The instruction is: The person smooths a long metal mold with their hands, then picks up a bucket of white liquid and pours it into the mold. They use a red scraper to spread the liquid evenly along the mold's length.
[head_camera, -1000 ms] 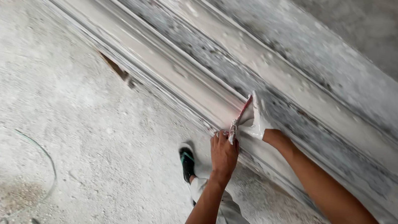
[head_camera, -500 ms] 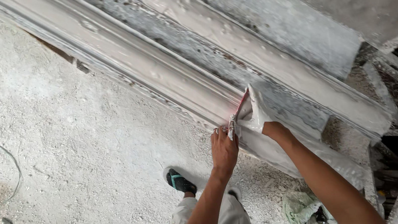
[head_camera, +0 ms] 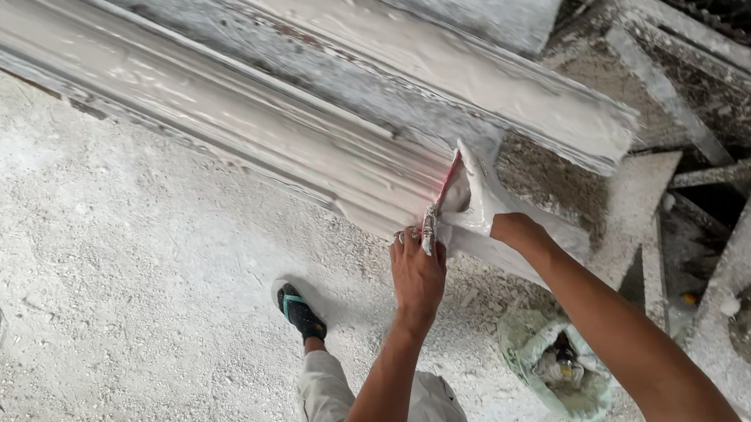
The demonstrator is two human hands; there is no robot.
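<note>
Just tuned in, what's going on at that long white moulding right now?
A person stands over a long plaster moulding on a bench, both hands at its near end. The left hand grips the lower edge of a red-edged profile tool set across the wet white plaster; the right hand, coated in plaster, presses on it from the other side. A sandalled foot stands on the plaster-strewn floor, and a crumpled green bag lies nearby.

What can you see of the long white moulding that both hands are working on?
The moulding is a long white strip with stepped ridges and grooves along its length. It looks like wet plaster, glossy and smooth. It lies slanted, running from upper left to the middle, on a splattered bench above the dusty floor. Near its lower end a red-edged tool presses on it, held by the left hand and the plaster-covered right hand.
</note>
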